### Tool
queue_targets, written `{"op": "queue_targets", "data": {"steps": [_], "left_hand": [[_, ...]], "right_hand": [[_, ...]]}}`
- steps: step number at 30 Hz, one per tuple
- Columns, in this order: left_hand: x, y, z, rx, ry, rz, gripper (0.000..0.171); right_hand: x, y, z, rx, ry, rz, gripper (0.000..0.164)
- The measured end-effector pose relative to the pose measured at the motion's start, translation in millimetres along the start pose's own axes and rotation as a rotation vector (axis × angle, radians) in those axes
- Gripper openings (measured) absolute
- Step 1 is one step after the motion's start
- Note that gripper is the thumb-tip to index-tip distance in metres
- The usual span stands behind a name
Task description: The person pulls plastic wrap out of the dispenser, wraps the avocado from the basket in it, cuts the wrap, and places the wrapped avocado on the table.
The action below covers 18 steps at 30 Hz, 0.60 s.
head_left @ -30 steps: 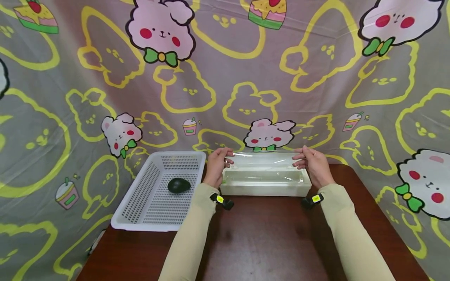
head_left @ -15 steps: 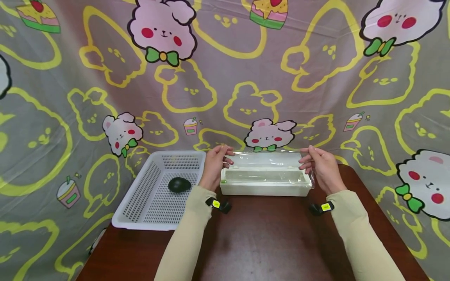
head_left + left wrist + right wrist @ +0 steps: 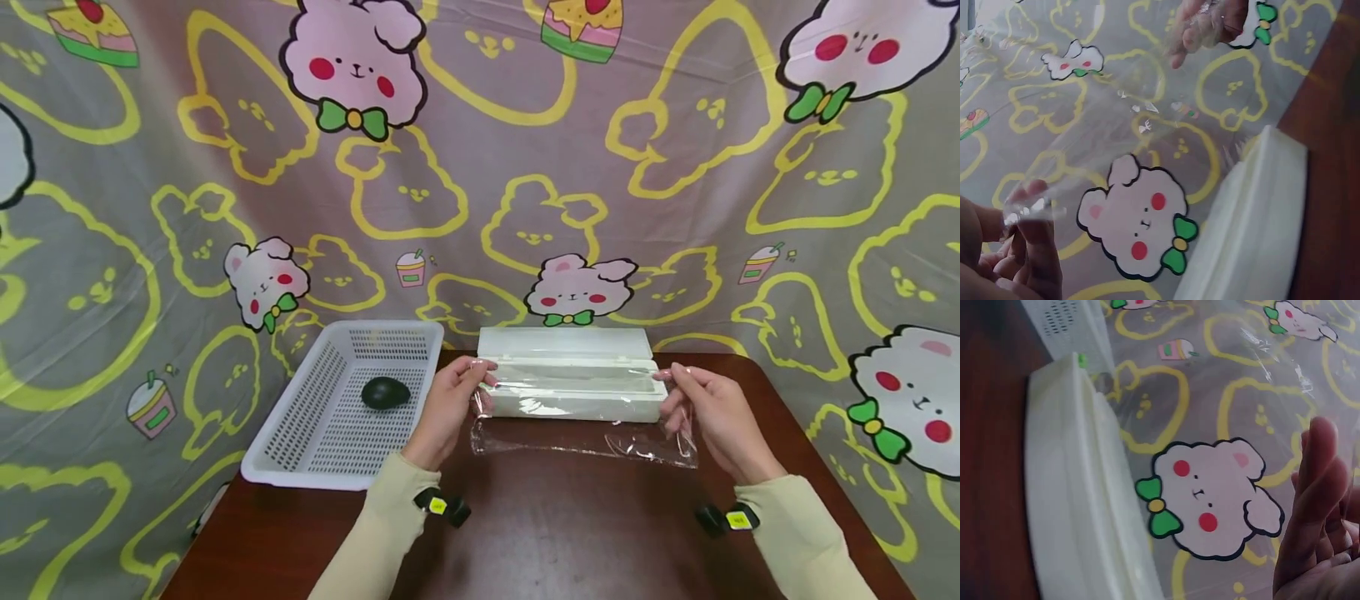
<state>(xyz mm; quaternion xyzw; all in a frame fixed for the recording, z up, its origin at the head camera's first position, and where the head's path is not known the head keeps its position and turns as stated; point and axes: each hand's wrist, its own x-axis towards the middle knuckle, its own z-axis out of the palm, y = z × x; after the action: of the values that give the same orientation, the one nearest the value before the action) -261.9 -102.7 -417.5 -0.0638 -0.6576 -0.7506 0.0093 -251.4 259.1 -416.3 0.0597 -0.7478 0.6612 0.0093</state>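
A sheet of clear plastic wrap (image 3: 570, 439) is stretched between my two hands. My left hand (image 3: 444, 408) pinches its left corner between thumb and fingers, and wrinkled film shows at the fingertips in the left wrist view. At the opposite corner, my right hand (image 3: 722, 417) pinches the film the same way. The lower edge of the sheet hangs loose toward me over the table. Behind it stands a long white plastic wrap dispenser box (image 3: 1054, 475), seen partly through the film. Its lid (image 3: 562, 342) is raised at the back.
To the left, a white perforated basket (image 3: 258, 477) holds one dark green avocado (image 3: 386, 393). The brown table (image 3: 570, 533) ends against a patterned cloth (image 3: 480, 150) at the back and sides.
Both hands have come down and toward me from the raised lid, with the right also shifting right. The wrap has moved with them and now hangs in front of the box.
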Motion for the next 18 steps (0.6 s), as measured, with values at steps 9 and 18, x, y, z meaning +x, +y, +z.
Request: {"op": "queue_targets", "data": {"steps": [9,18], "left_hand": [[-55.1,-29.7,-28.6,0.099,-0.230,-0.086,0.032],[-80.3,-78.2,-45.9,0.160,-0.341,-0.192,0.028]], "right_hand": [[-42.9,20.8,-10.8,-0.165,-0.213,0.119,0.045],[-57.9,64.0,-16.3,-0.118,-0.468,0.149,0.043]]}}
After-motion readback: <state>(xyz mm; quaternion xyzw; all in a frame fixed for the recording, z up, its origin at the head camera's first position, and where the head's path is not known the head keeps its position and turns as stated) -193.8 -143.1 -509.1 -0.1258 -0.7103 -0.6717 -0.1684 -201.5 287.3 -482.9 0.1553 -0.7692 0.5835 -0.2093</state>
